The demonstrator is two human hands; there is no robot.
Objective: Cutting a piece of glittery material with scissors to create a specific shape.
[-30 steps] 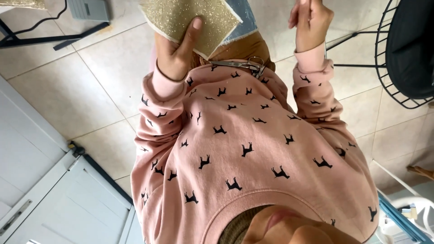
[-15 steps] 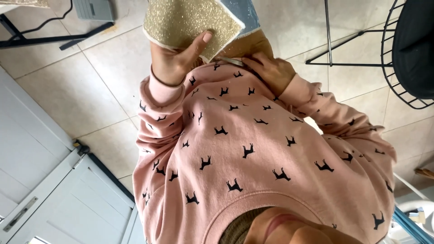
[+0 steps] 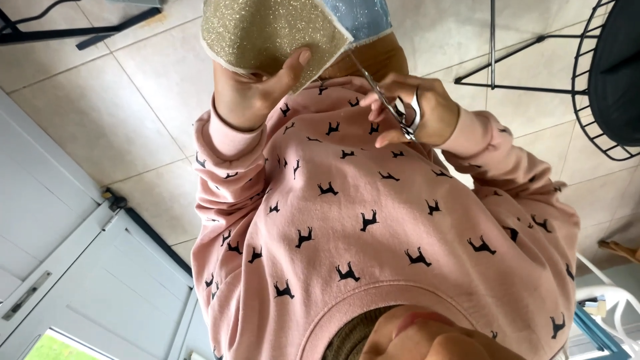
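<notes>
Tiled floor (image 3: 113, 113) below, left hand (image 3: 250, 93) grip pinching glittery gold fabric (image 3: 267, 30) (thumb on top), right hand (image 3: 417, 110) clasping scissors (image 3: 393, 107)

A pale tiled floor (image 3: 107, 113) with thin grout lines filled the space beneath the person. The black metal legs of a stand (image 3: 73, 33) rested on the tiles at the upper left. A black wire-frame chair (image 3: 593, 80) stood on the tiles at the upper right, its thin legs (image 3: 493, 60) meeting the floor beside it. A grey panelled door (image 3: 80, 267) ran along the lower left edge of the floor.
</notes>
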